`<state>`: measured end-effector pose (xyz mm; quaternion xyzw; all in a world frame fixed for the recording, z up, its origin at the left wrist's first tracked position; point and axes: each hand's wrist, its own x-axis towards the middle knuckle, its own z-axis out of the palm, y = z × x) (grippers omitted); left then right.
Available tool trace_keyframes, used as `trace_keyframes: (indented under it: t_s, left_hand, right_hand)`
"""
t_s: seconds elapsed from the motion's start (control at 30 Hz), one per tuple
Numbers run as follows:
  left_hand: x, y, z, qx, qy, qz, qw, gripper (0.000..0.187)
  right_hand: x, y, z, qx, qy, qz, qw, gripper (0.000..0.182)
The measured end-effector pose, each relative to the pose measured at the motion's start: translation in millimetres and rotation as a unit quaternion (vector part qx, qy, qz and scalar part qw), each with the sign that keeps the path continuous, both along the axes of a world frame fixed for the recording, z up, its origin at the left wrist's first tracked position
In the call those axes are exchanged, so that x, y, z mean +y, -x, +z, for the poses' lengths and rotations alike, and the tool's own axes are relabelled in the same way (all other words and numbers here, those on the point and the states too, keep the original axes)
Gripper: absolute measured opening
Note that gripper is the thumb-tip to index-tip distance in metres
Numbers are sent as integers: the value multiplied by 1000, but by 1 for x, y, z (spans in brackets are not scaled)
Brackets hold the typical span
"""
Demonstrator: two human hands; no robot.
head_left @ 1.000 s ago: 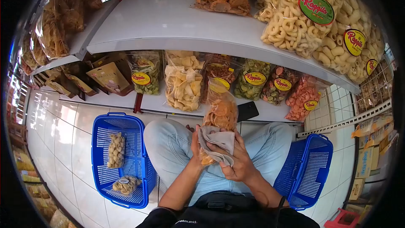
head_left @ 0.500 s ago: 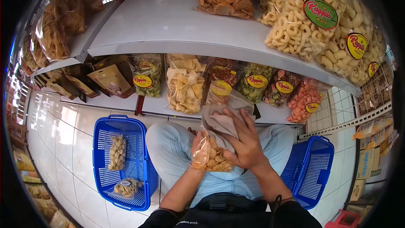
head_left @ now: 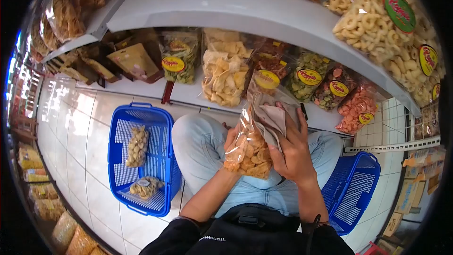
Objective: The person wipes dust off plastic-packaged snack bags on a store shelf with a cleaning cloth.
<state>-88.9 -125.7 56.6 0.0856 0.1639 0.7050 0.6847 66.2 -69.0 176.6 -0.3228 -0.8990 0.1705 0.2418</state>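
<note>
A white lower shelf (head_left: 186,95) carries a row of clear snack bags with yellow labels, and on the tiled floor a blue basket (head_left: 141,158) to the person's left holds two small snack packs, with a second blue basket (head_left: 354,191) to their right. Above the person's jeans-clad lap, a clear bag of orange crackers (head_left: 248,148) is held upright between both hands. The left hand (head_left: 231,137) has its fingers closed on the bag's far side, while the right hand (head_left: 292,148) presses a grey-brown cloth (head_left: 272,118) against the bag's upper part, fingers spread flat over it.
</note>
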Motion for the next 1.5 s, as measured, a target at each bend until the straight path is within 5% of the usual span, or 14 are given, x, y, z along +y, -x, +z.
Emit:
trace_keyframes:
  t_s: [0.1,0.3,0.37,0.43,0.57,0.6,0.8,1.0,1.3,1.5]
  left_hand:
    - [5,1,-13,-319,-18,-42,947,61]
    - [-4,1,-39,-276,29,-49,960,70]
    - [-1,-1,-43,-355,-5,-80,932,74]
    - [5,2,-16,-360,7,-110,926,76]
    - [14,5,13,-111,171,-96,974,78]
    - [9,11,-10,-295,20,-165,941,74]
    - [11,20,-14,-282,6,-114,953,61]
    - [15,11,-26,-224,24,-51,973,61]
    - [16,4,-27,-204,38,-58,976,60]
    - [10,6,-31,-193,62,-75,976,60]
  right_hand:
    - [-14,4,-3,-24,-6,36,999,44]
    - [-40,6,-9,-31,-7,70,997,44]
    - [-45,4,-9,-38,3,75,996,42]
    - [-48,2,-7,-48,16,84,995,42]
    - [-58,9,-7,-55,27,113,992,47]
    - [-60,12,-7,-56,35,118,991,50]
    - [-71,17,-13,-79,33,165,983,60]
    - [-64,-19,-26,-101,9,137,985,44]
    - [6,-33,-38,89,18,-120,989,40]
    - [-23,-31,-56,153,74,-23,985,38]
